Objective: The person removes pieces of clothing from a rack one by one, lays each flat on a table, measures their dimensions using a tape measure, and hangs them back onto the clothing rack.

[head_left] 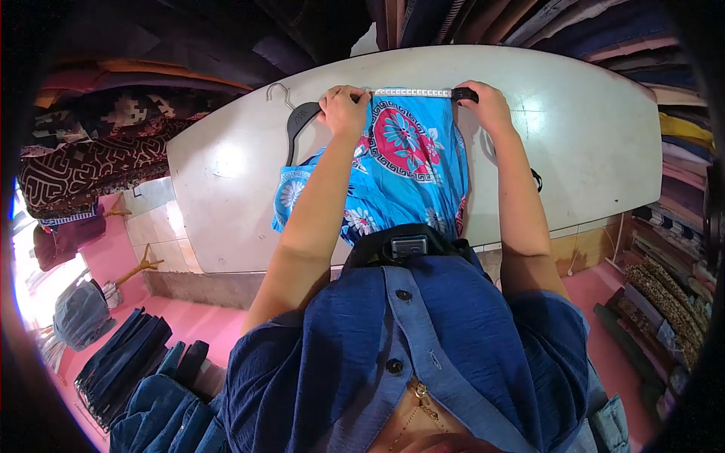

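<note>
A bright blue garment (457, 162) with pink and white flowers lies spread on the white table in front of me. Along its far edge runs a white tape measure (414, 93), stretched straight. My left hand (345, 111) is closed on the tape's left end at the garment's edge; its fingertips are partly hidden. In my right hand (489, 107) is the tape's black case (464, 94), gripped just past the garment's right edge. A black hanger (294, 124) with a metal hook lies beside my left hand, its lower part reaching the garment.
The white table (589, 143) has a curved far edge. Folded patterned fabrics (98, 158) are stacked at left, and more folded clothes (683, 151) fill the right side. Jeans (124, 362) hang or lie at lower left. A small black loop (537, 180) shows beside my right forearm.
</note>
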The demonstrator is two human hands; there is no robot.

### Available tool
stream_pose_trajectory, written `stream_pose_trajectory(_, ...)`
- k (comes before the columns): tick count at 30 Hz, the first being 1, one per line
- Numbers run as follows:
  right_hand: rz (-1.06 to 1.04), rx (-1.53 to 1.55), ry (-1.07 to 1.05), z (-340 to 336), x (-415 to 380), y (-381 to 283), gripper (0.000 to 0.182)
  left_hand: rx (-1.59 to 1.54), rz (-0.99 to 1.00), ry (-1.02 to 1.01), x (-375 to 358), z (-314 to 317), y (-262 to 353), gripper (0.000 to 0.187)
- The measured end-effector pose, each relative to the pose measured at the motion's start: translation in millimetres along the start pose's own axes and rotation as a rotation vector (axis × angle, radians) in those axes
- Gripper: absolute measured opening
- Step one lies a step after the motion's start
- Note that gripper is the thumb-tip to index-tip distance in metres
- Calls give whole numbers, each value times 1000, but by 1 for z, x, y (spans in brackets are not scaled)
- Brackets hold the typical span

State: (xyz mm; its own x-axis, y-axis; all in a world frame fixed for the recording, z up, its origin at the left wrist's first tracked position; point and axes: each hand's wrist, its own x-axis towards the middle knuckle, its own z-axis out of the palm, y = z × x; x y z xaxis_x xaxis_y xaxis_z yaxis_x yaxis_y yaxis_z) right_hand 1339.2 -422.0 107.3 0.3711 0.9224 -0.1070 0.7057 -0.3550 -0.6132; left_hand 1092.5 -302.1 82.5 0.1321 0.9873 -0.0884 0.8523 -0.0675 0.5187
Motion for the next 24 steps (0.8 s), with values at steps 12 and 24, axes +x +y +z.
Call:
stream_pose_trajectory(12, -27, 17, -11, -2, -2, -1, 23, -43, 47, -34, 0, -4, -9, 18)
stream_pose_trajectory(24, 443, 1005, -208, -84, -185, 88, 33, 460, -172, 115, -98, -124, -141, 33)
